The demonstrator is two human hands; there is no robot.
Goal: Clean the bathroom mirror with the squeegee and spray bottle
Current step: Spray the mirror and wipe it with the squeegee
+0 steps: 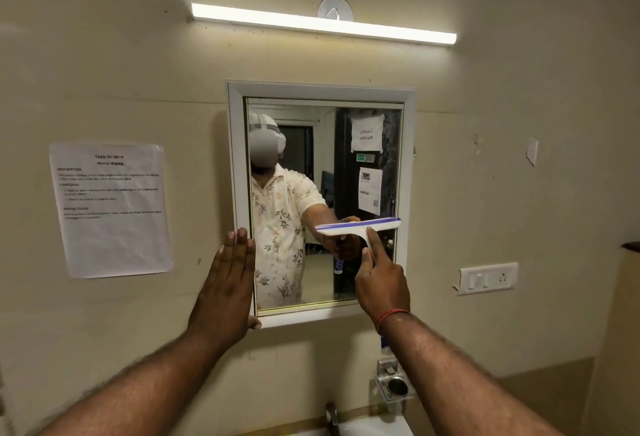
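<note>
— Against the mirror (294, 172), right side: where is the squeegee (358, 226)?

— Blade pressed level on the glass, its handle running down into the right hand (381, 280), fingers clamped around it.

— And the left hand (225, 283)?

— Flat on the frame, fingers together.

Paper sheet (110, 209) left of mirror (322, 200); switch plate (488, 278) right.

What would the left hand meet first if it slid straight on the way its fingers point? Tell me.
The left hand lies flat at the mirror's white frame, fingers pointing up. Going straight up, it would only run along that frame's left side; the way looks free up to the light bar, though depth is unclear.
</note>
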